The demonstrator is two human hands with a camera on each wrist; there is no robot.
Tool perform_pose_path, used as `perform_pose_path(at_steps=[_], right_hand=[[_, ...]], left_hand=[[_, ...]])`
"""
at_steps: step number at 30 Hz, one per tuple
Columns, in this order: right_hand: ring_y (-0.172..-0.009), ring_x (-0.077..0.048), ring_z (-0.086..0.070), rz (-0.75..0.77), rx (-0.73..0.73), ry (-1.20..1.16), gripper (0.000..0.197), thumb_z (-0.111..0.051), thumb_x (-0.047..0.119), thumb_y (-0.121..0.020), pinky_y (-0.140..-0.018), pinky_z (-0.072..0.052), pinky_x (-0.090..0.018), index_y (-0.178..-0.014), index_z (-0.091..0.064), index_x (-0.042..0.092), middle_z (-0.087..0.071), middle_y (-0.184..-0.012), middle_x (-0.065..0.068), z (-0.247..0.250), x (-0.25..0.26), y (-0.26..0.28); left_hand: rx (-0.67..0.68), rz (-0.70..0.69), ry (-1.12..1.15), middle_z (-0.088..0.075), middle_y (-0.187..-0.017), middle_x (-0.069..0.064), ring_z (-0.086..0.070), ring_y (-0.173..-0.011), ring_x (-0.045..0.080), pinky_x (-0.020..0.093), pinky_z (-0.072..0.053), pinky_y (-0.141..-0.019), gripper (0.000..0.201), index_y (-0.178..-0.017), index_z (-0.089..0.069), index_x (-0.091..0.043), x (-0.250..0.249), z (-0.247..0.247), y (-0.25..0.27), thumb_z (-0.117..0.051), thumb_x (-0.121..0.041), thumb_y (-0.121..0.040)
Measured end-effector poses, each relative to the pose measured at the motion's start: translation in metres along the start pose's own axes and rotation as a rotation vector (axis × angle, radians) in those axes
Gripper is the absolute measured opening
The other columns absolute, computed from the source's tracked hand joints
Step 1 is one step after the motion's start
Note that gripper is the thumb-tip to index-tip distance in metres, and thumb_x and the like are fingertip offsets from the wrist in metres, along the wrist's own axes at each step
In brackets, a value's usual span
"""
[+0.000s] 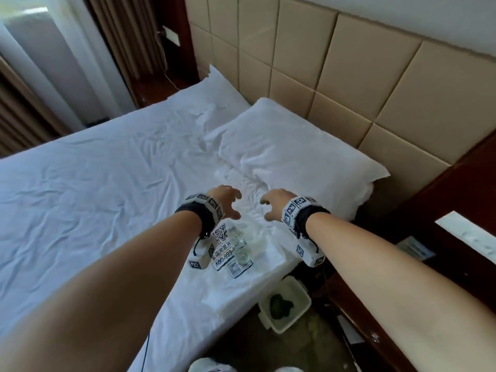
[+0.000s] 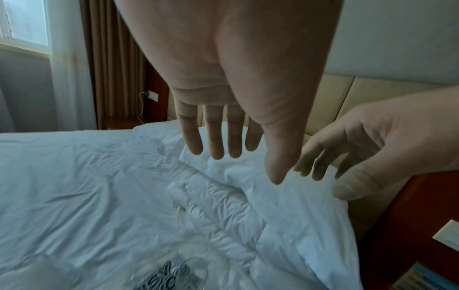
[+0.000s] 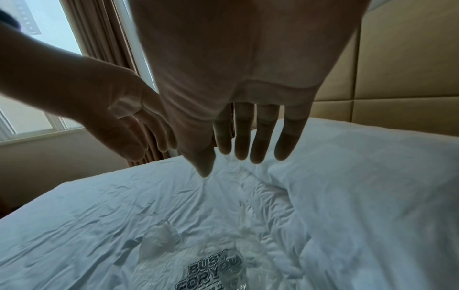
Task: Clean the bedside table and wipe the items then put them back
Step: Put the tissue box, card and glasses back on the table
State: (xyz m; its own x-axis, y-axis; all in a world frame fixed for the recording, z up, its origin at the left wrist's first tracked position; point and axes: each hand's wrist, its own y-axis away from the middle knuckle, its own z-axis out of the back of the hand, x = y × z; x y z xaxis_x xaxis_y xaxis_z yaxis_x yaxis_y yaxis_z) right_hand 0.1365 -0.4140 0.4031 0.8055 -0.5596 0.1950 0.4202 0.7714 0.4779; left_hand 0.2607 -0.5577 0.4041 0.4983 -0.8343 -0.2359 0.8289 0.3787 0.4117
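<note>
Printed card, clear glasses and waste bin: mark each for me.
printed card [image 1: 220,255], head view, on its lettered face.
clear glasses [image 1: 243,257], head view, on the nearest glass, atop the card.
waste bin [image 1: 302,289], head view, on its right rim.

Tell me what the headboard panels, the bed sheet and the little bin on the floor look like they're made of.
Headboard panels: padded beige leather or faux leather; smooth, faintly glossy squares with sunken seams.
Bed sheet: matte white woven fabric, probably cotton, full of fine creases.
Bin: likely pale molded plastic, judging by its thin, smooth, rounded rim.
</note>
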Motion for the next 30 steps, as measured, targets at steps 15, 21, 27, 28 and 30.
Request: perform_pose_path(at_steps=[15, 21, 27, 28, 30], right_hand=[[-0.112, -0.027, -0.060, -0.041, 0.237, 0.049, 0.039, -0.063, 0.027, -0.091, -0.093, -0.051, -0.037, -0.130, -0.059, 0.024, -0.058, -0.132, -0.005, -0.118, 0.030, -0.098], [-0.108, -0.027, -0.062, -0.087, 0.332, 0.054, 0.040, -0.051, 0.013, -0.094, -0.090, -0.053, -0.036, -0.128, -0.062, 0.031, -0.058, -0.133, -0.002, -0.165, 0.014, -0.126], [-0.112, -0.028, -0.061, -0.056, 0.397, 0.053, 0.047, -0.045, 0.013, -0.097, -0.092, -0.051, -0.035, -0.133, -0.055, 0.040, -0.057, -0.137, 0.000, -0.209, -0.010, -0.154], [-0.112, -0.028, -0.061, -0.048, 0.403, 0.060, 0.046, -0.045, 0.014, -0.097, -0.091, -0.051, -0.036, -0.134, -0.054, 0.041, -0.057, -0.136, 0.000, -0.216, -0.014, -0.159], [-0.109, -0.028, -0.061, -0.036, 0.409, 0.068, 0.044, -0.043, 0.017, -0.098, -0.085, -0.050, -0.036, -0.134, -0.054, 0.041, -0.059, -0.130, -0.001, -0.229, -0.021, -0.169]], left_hand=[[0.206, -0.086, 0.101, -0.062, -0.132, 0.004, -0.060, -0.117, 0.025, 0.037, -0.048, -0.100, 0.048, -0.133, -0.060, -0.026, 0.098, -0.134, -0.058, -0.071, -0.032, -0.087], [0.300, -0.117, 0.079, -0.060, -0.130, 0.004, -0.058, -0.117, 0.024, 0.035, -0.049, -0.092, 0.046, -0.137, -0.056, -0.026, 0.106, -0.193, -0.087, -0.066, -0.029, -0.091], [0.384, -0.118, 0.061, -0.054, -0.127, 0.005, -0.059, -0.110, 0.025, 0.034, -0.051, -0.086, 0.049, -0.142, -0.049, -0.030, 0.106, -0.238, -0.111, -0.062, -0.030, -0.094], [0.395, -0.120, 0.049, -0.054, -0.127, 0.004, -0.059, -0.109, 0.024, 0.031, -0.050, -0.083, 0.050, -0.142, -0.049, -0.031, 0.106, -0.244, -0.116, -0.061, -0.029, -0.094], [0.409, -0.111, 0.041, -0.053, -0.126, 0.003, -0.059, -0.108, 0.023, 0.031, -0.049, -0.079, 0.049, -0.142, -0.049, -0.032, 0.106, -0.255, -0.125, -0.061, -0.028, -0.095]])
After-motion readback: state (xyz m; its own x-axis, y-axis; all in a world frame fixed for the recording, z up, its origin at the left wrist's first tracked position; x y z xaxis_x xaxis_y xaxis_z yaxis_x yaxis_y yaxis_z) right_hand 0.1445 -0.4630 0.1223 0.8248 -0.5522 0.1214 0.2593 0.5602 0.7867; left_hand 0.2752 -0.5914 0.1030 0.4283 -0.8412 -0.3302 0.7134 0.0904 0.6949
